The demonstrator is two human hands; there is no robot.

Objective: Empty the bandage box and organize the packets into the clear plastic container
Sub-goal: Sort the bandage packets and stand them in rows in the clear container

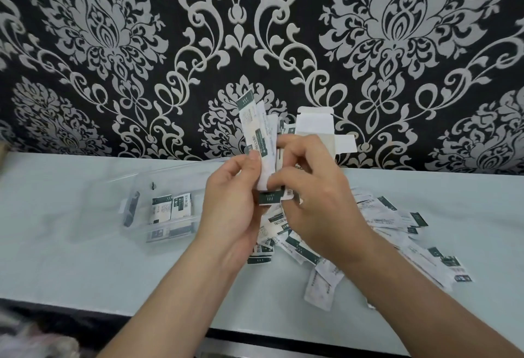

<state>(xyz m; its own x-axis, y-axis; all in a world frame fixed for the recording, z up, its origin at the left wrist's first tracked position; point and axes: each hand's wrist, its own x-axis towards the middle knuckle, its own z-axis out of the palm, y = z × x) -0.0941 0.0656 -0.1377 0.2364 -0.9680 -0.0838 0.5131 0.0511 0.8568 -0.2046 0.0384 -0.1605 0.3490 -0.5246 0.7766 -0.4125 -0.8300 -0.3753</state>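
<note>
White-and-green packets stand bunched above the desk, pinched by curled fingers of the left hand and right hand, clear plastic container at left, opened bandage box behind.

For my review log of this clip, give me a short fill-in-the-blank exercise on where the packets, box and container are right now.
1. The left hand and right hand together grip a bundle of ____.
2. The clear plastic container sits to the ____ of both hands.
3. The white box behind the hands has its top flap ____.
4. The loose packets lie heaped on the ____, outside the container.
Missing words: packets; left; open; table.
</note>
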